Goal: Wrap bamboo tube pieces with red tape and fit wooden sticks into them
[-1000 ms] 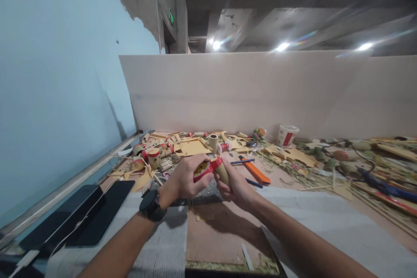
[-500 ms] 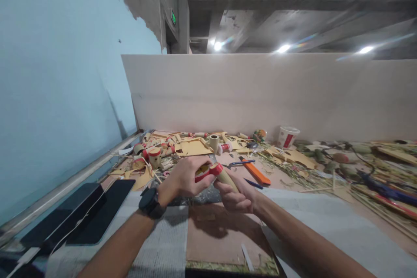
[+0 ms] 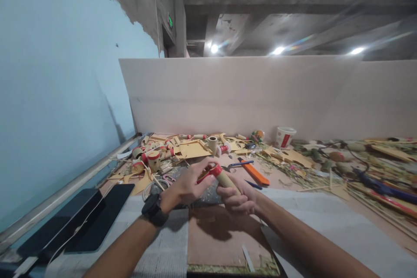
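Note:
My right hand [image 3: 237, 197] grips the tan body of a wooden toy piece [image 3: 226, 179] with a red end. My left hand [image 3: 189, 184], a black watch on its wrist, pinches that red end [image 3: 208, 173] between thumb and fingers. Both hands meet above a brown board [image 3: 221, 239] at the table's near edge. A pile of similar red and tan wooden pieces [image 3: 153, 156] lies beyond my left hand.
An orange utility knife [image 3: 256, 173] and a blue pen [image 3: 241, 163] lie just past my hands. A paper cup [image 3: 285, 137] stands by the pale partition. Two dark tablets [image 3: 81, 219] sit at left. Cables, sticks and scraps [image 3: 361, 169] cover the right side.
My right hand slid down the tan body and lowered. My left hand loosened from wrapping the red end to a pinch, and the yellow face of the piece no longer shows.

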Action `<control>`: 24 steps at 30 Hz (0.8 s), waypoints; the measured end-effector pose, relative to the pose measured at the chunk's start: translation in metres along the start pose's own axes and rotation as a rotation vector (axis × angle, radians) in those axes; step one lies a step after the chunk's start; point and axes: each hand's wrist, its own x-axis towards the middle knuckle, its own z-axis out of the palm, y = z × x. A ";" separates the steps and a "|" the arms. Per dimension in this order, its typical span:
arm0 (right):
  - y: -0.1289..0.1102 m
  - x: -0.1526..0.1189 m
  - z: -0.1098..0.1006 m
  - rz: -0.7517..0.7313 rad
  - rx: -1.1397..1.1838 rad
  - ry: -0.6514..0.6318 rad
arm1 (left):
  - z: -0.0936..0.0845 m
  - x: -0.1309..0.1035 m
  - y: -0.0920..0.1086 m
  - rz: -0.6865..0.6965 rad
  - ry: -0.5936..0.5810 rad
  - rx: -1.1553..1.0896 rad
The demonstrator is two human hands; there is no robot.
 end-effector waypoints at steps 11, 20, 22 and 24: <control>-0.018 -0.001 0.020 -0.014 -1.048 1.064 | 0.028 0.002 -0.023 -0.244 0.062 -0.369; -0.051 -0.088 0.002 0.129 -1.645 1.823 | 0.032 0.015 -0.064 -0.385 0.397 -0.497; -0.049 -0.098 -0.006 0.207 -1.678 1.839 | 0.035 0.013 -0.067 -0.396 0.345 -0.437; -0.048 -0.104 -0.014 0.250 -1.709 1.853 | 0.038 0.010 -0.069 -0.401 0.278 -0.338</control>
